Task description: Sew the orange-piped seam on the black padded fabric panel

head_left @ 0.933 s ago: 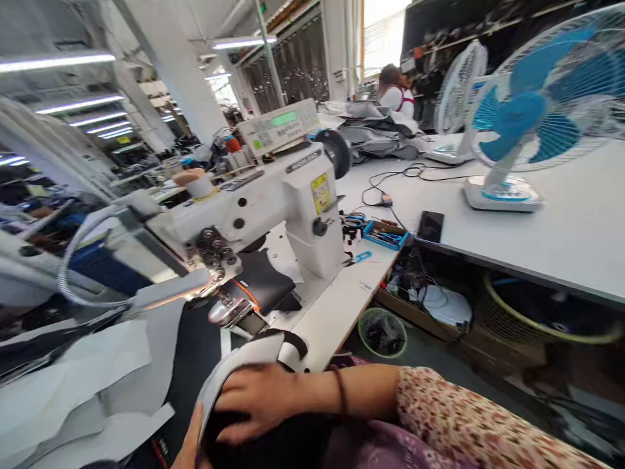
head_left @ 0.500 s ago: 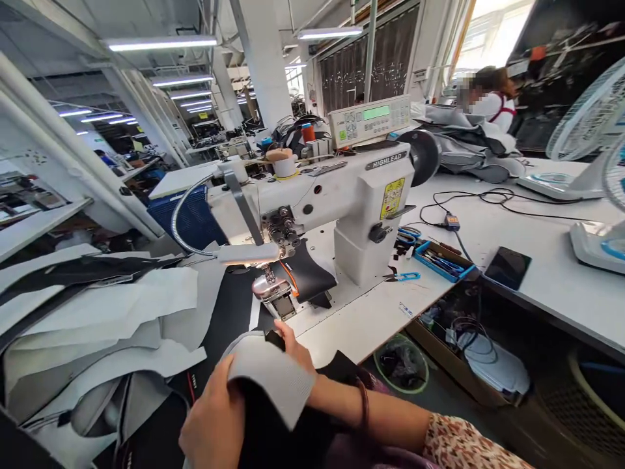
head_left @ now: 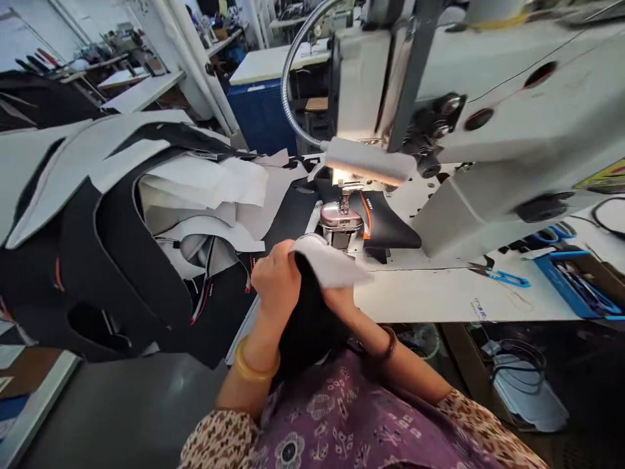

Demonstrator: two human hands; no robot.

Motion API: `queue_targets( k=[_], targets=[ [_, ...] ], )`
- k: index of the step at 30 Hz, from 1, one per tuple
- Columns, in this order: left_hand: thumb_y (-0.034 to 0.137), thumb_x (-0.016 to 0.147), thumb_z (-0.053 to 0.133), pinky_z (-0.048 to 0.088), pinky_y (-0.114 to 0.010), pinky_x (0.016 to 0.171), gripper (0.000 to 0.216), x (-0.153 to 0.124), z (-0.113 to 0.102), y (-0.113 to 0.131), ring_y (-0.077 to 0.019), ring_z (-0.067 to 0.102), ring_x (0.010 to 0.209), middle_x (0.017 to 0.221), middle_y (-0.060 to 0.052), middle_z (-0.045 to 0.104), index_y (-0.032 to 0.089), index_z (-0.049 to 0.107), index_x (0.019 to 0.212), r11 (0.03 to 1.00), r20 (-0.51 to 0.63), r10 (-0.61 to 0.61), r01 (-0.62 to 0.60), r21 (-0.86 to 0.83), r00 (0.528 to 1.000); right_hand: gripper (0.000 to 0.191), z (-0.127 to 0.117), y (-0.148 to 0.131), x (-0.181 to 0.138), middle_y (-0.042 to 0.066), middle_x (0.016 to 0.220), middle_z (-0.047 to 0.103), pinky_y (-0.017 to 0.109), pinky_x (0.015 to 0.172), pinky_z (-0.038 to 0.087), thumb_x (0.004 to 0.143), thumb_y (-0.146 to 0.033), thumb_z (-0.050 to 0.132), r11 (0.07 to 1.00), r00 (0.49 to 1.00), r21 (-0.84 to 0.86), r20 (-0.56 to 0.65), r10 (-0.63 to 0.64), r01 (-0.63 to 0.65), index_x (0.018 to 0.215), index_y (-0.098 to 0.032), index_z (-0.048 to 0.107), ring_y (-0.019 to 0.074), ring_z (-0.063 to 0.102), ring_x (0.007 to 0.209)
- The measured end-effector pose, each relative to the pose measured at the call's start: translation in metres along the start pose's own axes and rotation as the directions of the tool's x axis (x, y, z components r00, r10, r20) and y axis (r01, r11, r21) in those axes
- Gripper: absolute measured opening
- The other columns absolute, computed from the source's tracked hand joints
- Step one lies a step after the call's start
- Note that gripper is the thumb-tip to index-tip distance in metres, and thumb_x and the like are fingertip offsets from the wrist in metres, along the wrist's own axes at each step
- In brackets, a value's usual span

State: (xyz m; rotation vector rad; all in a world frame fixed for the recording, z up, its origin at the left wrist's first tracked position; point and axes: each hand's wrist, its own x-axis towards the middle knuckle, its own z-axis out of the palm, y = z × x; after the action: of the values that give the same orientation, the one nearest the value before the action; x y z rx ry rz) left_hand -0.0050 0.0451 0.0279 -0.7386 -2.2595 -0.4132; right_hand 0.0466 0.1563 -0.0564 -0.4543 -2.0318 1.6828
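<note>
My left hand (head_left: 277, 277) is closed on the left edge of a fabric piece (head_left: 331, 262), pale grey on one face and black on the other. On its right side my right hand (head_left: 340, 299) grips the same piece, with most of the fingers hidden behind the grey flap. The black part hangs down towards my lap. Just beyond my hands is the sewing machine's lit needle and presser foot (head_left: 344, 207). A black piece with orange trim (head_left: 390, 225) lies right of the needle, apart from my hands.
Black and grey cut pieces (head_left: 141, 215) are heaped at the left. The machine's arm (head_left: 493, 111) fills the upper right. Blue-handled thread snips (head_left: 502, 275) and a blue tool tray (head_left: 581, 283) lie on the right of the white table (head_left: 420, 296). A lamp (head_left: 368, 161) hangs by the needle.
The view has swung left and closer to the machine, bringing the heap of pieces and both forearms into sight. Both hands still hold the fabric piece; its grey flap has shifted.
</note>
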Motion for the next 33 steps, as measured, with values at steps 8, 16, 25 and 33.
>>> queue_targets(
  k=[8, 16, 25, 33],
  targets=[
    [0.073, 0.081, 0.019, 0.014, -0.026, 0.049, 0.068, 0.052, 0.046, -0.057, -0.0095, 0.026, 0.039, 0.042, 0.004, 0.027, 0.018, 0.046, 0.053, 0.934, 0.117, 0.306, -0.274, -0.229, 0.945, 0.032, -0.049, -0.026, 0.025, 0.001, 0.071, 0.051, 0.024, 0.062, 0.04, 0.047, -0.018, 0.05, 0.915, 0.819, 0.159, 0.521, 0.241, -0.371, 0.078, -0.012, 0.053, 0.0117, 0.046, 0.066],
    [0.064, 0.087, 0.009, 0.019, -0.024, 0.047, 0.065, 0.029, 0.099, -0.028, -0.0078, 0.02, 0.043, 0.046, 0.006, 0.02, 0.018, 0.039, 0.053, 0.884, 0.264, 0.037, 0.092, -0.458, 0.964, 0.04, -0.09, -0.053, 0.07, 0.001, 0.073, 0.058, 0.025, 0.059, 0.048, 0.053, -0.027, 0.068, 0.785, 0.774, 0.233, 0.467, 0.428, -0.574, 0.087, -0.014, 0.054, 0.0138, 0.055, 0.064],
    [0.06, 0.088, 0.029, 0.041, -0.025, 0.065, 0.054, 0.035, 0.111, -0.025, -0.0121, 0.052, 0.061, 0.06, -0.002, 0.053, 0.016, 0.056, 0.072, 0.917, 0.139, 0.022, 0.035, -0.398, 0.99, 0.044, -0.084, -0.039, 0.075, 0.004, 0.08, 0.06, 0.03, 0.068, 0.051, 0.055, -0.029, 0.073, 0.842, 0.838, 0.208, 0.369, 0.403, -0.497, 0.094, -0.014, 0.058, 0.0147, 0.057, 0.068],
    [0.033, 0.09, 0.042, 0.035, -0.039, 0.103, 0.035, 0.027, 0.122, -0.005, -0.0206, 0.053, 0.117, 0.116, -0.011, 0.061, 0.02, 0.055, 0.12, 0.645, -0.02, 0.651, -0.567, -0.513, 0.759, 0.042, -0.079, -0.028, 0.086, 0.004, 0.083, 0.058, 0.026, 0.07, 0.047, 0.052, -0.026, 0.071, 0.876, 0.883, 0.162, 0.205, 0.421, -0.455, 0.089, -0.01, 0.059, 0.0117, 0.054, 0.071]
  ],
)
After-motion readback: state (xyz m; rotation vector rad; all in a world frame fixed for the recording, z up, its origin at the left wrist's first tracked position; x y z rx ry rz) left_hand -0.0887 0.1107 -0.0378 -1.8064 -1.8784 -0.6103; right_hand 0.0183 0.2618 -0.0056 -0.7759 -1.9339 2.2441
